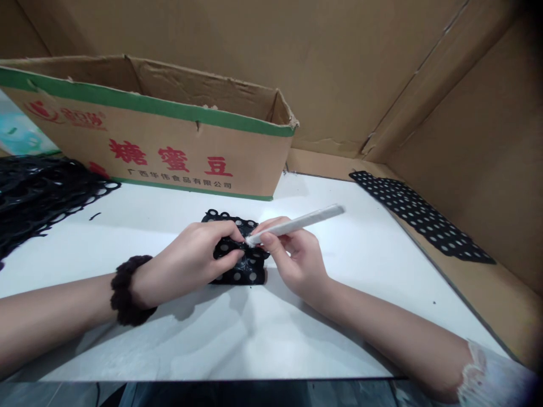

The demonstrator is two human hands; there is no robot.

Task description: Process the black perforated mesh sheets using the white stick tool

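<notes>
A small black sheet with rows of round holes lies on the white table, its far edge scalloped with small rings. My left hand comes in from the left, with thumb and forefinger closed on the middle of this sheet. In my right hand is a slim, whitish pen-shaped tool, slanting up to the right. Its lower tip meets the sheet just beside my left fingertips. What the tip touches is partly hidden by the fingers.
Behind my hands stands an open cardboard box with red lettering. Black perforated strips are piled at the left. Along the right edge of the white table lies a longer black perforated sheet. Cardboard walls close off the back and right.
</notes>
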